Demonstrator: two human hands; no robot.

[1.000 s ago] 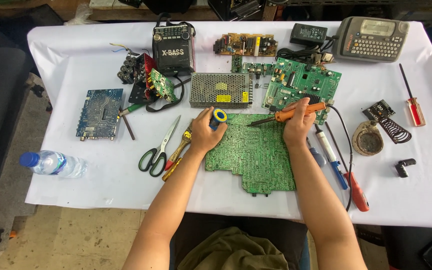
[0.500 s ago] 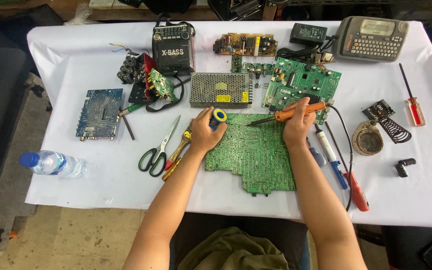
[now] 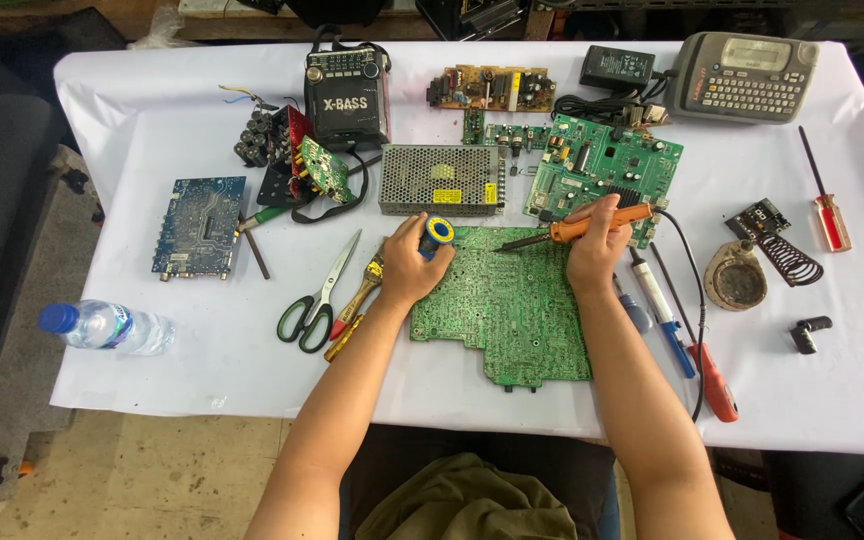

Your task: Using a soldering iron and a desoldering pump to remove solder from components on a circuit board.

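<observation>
Your right hand (image 3: 592, 255) has its fingers clamped on the orange soldering iron (image 3: 577, 229), tip just above the green board (image 3: 512, 310); your left hand (image 3: 407, 265) grips the solder spool (image 3: 438, 233); no joint visibly started, so soldering seems barely begun.

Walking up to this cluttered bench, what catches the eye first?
The large green circuit board at the middle of the white table, with both hands on it. The right hand holds an orange-handled soldering iron over its top edge, while the left hand grips a small blue and yellow spool.
</observation>
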